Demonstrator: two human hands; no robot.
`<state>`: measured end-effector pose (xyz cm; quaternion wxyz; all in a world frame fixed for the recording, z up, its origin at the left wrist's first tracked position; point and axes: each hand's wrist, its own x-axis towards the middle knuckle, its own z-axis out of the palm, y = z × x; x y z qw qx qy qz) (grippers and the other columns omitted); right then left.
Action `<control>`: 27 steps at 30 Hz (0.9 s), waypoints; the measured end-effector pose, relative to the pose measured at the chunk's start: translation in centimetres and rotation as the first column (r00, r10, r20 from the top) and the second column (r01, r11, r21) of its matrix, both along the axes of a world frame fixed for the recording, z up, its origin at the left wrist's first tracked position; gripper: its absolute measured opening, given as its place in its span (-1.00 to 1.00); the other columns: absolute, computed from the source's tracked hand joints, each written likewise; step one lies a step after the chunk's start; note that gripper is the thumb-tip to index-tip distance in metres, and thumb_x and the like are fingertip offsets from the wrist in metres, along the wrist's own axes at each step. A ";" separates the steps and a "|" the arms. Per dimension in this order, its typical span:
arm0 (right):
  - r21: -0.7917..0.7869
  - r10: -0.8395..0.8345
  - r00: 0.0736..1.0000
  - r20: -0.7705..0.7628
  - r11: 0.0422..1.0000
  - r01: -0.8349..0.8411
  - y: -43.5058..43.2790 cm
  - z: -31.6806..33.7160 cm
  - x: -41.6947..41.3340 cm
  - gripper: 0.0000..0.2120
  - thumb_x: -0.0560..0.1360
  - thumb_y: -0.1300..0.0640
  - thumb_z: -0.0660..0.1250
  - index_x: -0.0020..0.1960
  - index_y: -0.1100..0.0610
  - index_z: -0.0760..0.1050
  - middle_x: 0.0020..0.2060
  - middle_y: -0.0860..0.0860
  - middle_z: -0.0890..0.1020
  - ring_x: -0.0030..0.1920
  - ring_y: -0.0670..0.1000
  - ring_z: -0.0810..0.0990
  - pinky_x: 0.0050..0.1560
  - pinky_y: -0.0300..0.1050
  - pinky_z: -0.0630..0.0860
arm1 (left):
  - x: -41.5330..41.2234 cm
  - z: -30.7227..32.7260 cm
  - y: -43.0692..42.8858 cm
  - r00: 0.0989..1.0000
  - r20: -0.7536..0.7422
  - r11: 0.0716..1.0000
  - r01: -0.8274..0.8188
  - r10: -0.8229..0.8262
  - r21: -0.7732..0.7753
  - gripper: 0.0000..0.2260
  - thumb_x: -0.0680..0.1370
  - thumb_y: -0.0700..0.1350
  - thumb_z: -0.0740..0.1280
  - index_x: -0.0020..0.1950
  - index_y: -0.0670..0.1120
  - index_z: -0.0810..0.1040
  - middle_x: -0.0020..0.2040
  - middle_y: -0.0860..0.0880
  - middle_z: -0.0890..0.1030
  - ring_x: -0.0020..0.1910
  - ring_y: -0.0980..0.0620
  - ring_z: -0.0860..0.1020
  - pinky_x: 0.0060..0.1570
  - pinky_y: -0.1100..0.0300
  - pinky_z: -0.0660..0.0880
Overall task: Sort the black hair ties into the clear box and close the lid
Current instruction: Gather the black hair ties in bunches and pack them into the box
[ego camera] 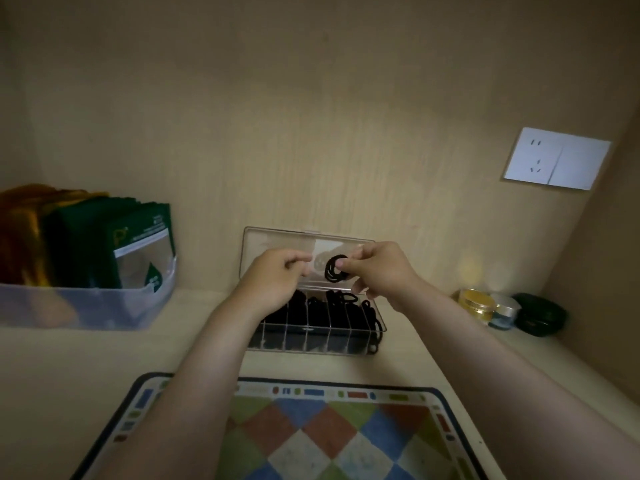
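At the far left of the bench sits a translucent tub packed with upright green and gold sachets; it looks to have no part in the job. Moving right, the left hand hovers over the clear box, fingers curled in and thumb close to forefinger. I cannot tell whether it has hold of anything. The box stands far back by the wall, its lid swung up and standing open behind it. Its slotted compartments are dark with hair ties, and a few loops spill over the right end wall. Just right of that, the right hand pinches a small bundle of black ties above the box, in front of the lid. I judge the sorting well along. This bundle has yet to go in, the stragglers need tucking, and the lid is not yet shut. Further right stand a gold jar, a silver-capped jar and a dark green case.
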<state>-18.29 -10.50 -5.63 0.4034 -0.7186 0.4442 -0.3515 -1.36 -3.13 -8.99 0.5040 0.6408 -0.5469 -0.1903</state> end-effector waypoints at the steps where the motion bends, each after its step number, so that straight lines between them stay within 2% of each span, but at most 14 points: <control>1: -0.029 -0.009 0.999 -0.049 1.000 0.008 -0.2 -0.3 0.5 -0.84 0.45 0.18 0.52 -0.22 0.19 0.58 -0.34 0.10 0.65 -0.55 -0.03 0.53 -0.61 -0.26 0.32 | 0.4 -0.3 0.0 1.000 0.026 1.000 -0.012 0.011 0.024 -0.75 0.63 -0.15 0.25 0.24 0.02 0.62 0.07 0.04 0.69 0.12 0.03 0.61 0.23 0.06 0.51; 3: -0.090 -0.008 0.989 -0.149 0.996 -0.005 -0.5 -1.1 1.4 -0.83 0.43 0.14 0.55 -0.27 0.16 0.61 -0.38 0.05 0.64 -0.54 -0.07 0.51 -0.56 -0.25 0.39 | 0.9 -0.8 0.0 0.997 0.077 0.998 -0.022 0.018 0.055 -0.75 0.63 -0.15 0.25 0.22 0.03 0.63 0.15 0.01 0.67 0.17 0.04 0.59 0.24 0.12 0.47; 5: -0.203 -0.044 0.949 -0.312 0.979 -0.022 -0.8 -1.9 2.5 -0.81 0.40 0.05 0.56 -0.30 0.08 0.62 -0.38 -0.02 0.63 -0.45 -0.08 0.54 -0.39 -0.18 0.50 | 1.2 -1.1 0.0 0.991 0.133 0.997 -0.043 0.035 0.057 -0.77 0.63 -0.14 0.26 0.20 0.06 0.65 0.17 0.05 0.66 0.18 0.08 0.58 0.18 0.20 0.46; 7: -0.342 -0.133 0.841 -0.525 0.937 -0.066 -0.8 -2.4 3.4 -0.85 0.40 -0.06 0.54 -0.21 0.00 0.66 -0.29 -0.06 0.66 -0.28 -0.06 0.60 -0.24 -0.14 0.53 | 1.4 -1.3 0.0 0.984 0.176 0.997 -0.050 0.040 0.055 -0.78 0.62 -0.12 0.28 0.16 0.08 0.66 0.18 0.11 0.65 0.17 0.12 0.57 0.17 0.24 0.45; 9: -0.444 -0.232 0.704 -0.672 0.886 -0.132 -0.4 -2.5 4.2 -0.82 0.44 -0.11 0.48 -0.07 -0.02 0.67 -0.18 -0.04 0.68 -0.21 -0.02 0.57 -0.23 -0.16 0.46 | 1.4 -1.6 -0.1 0.972 0.232 0.997 -0.051 0.037 0.055 -0.80 0.60 -0.08 0.30 0.11 0.12 0.68 0.12 0.18 0.65 0.14 0.14 0.56 0.17 0.22 0.46; 11: -0.472 -0.266 0.620 -0.738 0.861 -0.192 -0.2 -2.4 4.8 -0.79 0.48 -0.11 0.42 -0.03 0.01 0.67 -0.16 0.00 0.66 -0.21 0.02 0.53 -0.23 -0.16 0.40 | 1.2 -1.9 -0.1 0.951 0.310 0.998 -0.043 0.025 0.052 -0.83 0.58 -0.03 0.33 0.06 0.16 0.69 -0.05 0.29 0.57 0.18 0.11 0.50 0.20 0.15 0.45; 12: -0.466 -0.265 0.596 -0.758 0.859 -0.210 -0.2 -2.2 5.0 -0.77 0.49 -0.10 0.40 -0.03 0.04 0.67 -0.19 0.01 0.64 -0.21 0.03 0.53 -0.24 -0.16 0.39 | 1.1 -2.0 0.0 0.936 0.351 0.998 -0.033 0.013 0.050 -0.84 0.57 -0.02 0.34 0.07 0.16 0.69 -0.08 0.31 0.52 0.23 0.09 0.45 0.22 0.15 0.41; 15: -0.413 -0.224 0.557 -0.800 0.879 -0.239 -0.4 -1.7 5.5 -0.74 0.48 -0.11 0.39 -0.03 0.08 0.66 -0.23 0.00 0.61 -0.20 0.03 0.56 -0.30 -0.18 0.37 | 0.8 -2.5 0.0 0.893 0.448 0.998 -0.002 -0.025 0.060 -0.78 0.59 -0.01 0.35 0.22 0.09 0.65 0.15 0.14 0.57 0.33 0.05 0.34 0.29 0.14 0.33; 17: -0.360 -0.169 0.555 -0.815 0.897 -0.256 -0.6 -1.3 5.4 -0.73 0.45 -0.13 0.42 -0.03 0.05 0.68 -0.19 0.00 0.65 -0.16 0.03 0.60 -0.29 -0.19 0.40 | 0.8 -2.8 0.1 0.876 0.480 0.998 0.014 -0.043 0.063 -0.78 0.59 -0.03 0.34 0.22 0.04 0.65 0.22 0.10 0.58 0.33 0.01 0.35 0.33 0.07 0.35; 19: -0.272 -0.049 0.590 -0.806 0.916 -0.296 -0.8 -1.0 4.8 -0.79 0.46 -0.08 0.44 0.00 0.01 0.71 -0.21 -0.03 0.66 -0.15 -0.01 0.61 -0.25 -0.19 0.43 | 0.8 -3.0 0.0 0.847 0.528 0.997 0.019 -0.055 0.074 -0.79 0.60 -0.02 0.33 0.18 0.01 0.68 0.20 0.08 0.59 0.29 -0.02 0.38 0.30 0.02 0.38; 22: -0.205 0.107 0.737 -0.667 0.925 -0.320 -1.0 -0.2 3.4 -0.86 0.53 0.10 0.41 0.05 0.05 0.71 -0.26 -0.15 0.62 -0.23 -0.15 0.56 -0.17 -0.25 0.43 | 0.6 -3.3 -0.2 0.829 0.557 0.997 0.011 -0.051 0.075 -0.78 0.61 -0.01 0.31 0.13 -0.05 0.69 0.19 0.05 0.59 0.31 -0.05 0.37 0.30 0.00 0.37; 24: -0.274 0.087 0.839 -0.538 0.922 -0.272 -1.3 0.0 2.0 -0.83 0.54 0.18 0.40 0.10 0.06 0.69 -0.13 -0.17 0.64 -0.09 -0.19 0.58 0.01 -0.29 0.42 | 0.5 -3.4 -0.3 0.823 0.566 0.997 0.003 -0.044 0.074 -0.78 0.61 -0.02 0.30 0.08 -0.08 0.69 0.15 0.03 0.61 0.32 -0.07 0.36 0.31 -0.01 0.36; 25: -0.316 0.042 0.860 -0.509 0.920 -0.232 -1.5 0.0 1.2 -0.82 0.54 0.20 0.40 0.09 0.04 0.69 -0.08 -0.17 0.64 -0.03 -0.19 0.57 0.06 -0.30 0.40 | 0.6 -3.4 -0.4 0.816 0.577 0.998 0.001 -0.041 0.069 -0.78 0.61 -0.02 0.30 0.06 -0.10 0.69 0.13 0.03 0.62 0.29 -0.07 0.38 0.30 -0.02 0.37; 27: -0.362 -0.060 0.845 -0.531 0.918 -0.162 -1.8 -0.5 -0.4 -0.80 0.53 0.21 0.37 -0.01 -0.06 0.69 -0.06 -0.14 0.66 0.01 -0.14 0.59 0.09 -0.23 0.48 | 0.6 -3.5 -0.7 0.798 0.602 0.998 0.004 -0.037 0.055 -0.78 0.61 -0.03 0.30 0.02 -0.11 0.69 0.09 0.03 0.64 0.21 -0.03 0.42 0.25 -0.03 0.42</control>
